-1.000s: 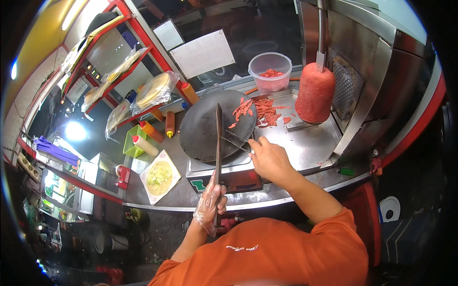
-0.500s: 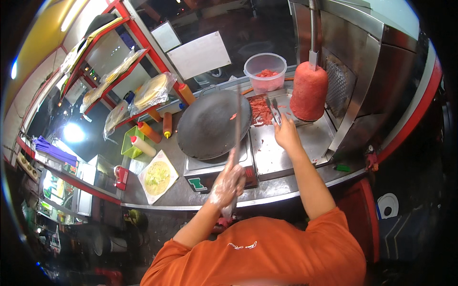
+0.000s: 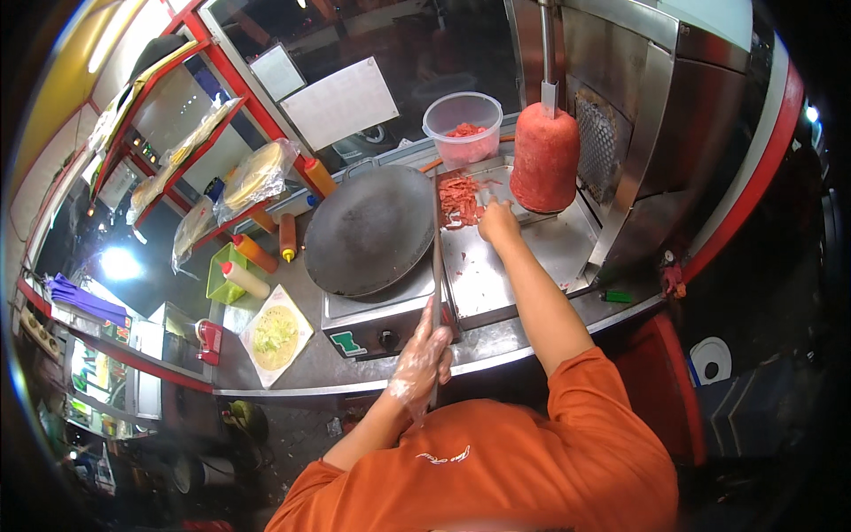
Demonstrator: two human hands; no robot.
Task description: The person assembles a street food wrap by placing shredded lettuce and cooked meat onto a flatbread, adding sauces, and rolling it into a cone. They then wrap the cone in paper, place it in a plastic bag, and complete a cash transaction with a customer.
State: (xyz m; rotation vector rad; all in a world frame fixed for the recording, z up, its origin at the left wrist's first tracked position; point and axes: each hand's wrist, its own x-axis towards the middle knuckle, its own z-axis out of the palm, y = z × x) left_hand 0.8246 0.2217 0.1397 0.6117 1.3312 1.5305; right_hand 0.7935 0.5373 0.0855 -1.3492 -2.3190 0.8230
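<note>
My left hand [image 3: 418, 359], in a clear plastic glove, grips a long knife [image 3: 437, 253]. Its blade points away from me along the right rim of the round dark griddle pan [image 3: 372, 230]. My right hand [image 3: 499, 223] is bare and closed around metal tongs [image 3: 484, 197], blurred at the tips, beside a heap of red meat shavings [image 3: 457, 200]. That heap lies on the steel tray [image 3: 496, 279]. Just right of the tongs stands a tall red meat cone [image 3: 544, 160] on an upright metal spit [image 3: 547, 44].
A clear tub [image 3: 463, 133] with red meat stands behind the tray. The vertical grill [image 3: 607, 146] borders the cone. At left are a flatbread with shredded greens [image 3: 277, 337], sauce bottles [image 3: 245, 279], a green basket [image 3: 222, 275] and shelves holding bagged flatbreads [image 3: 257, 177].
The knife has shifted from over the pan to its right rim. My right hand has brought the tongs down by the shavings. A red scrap on the pan's right side no longer shows.
</note>
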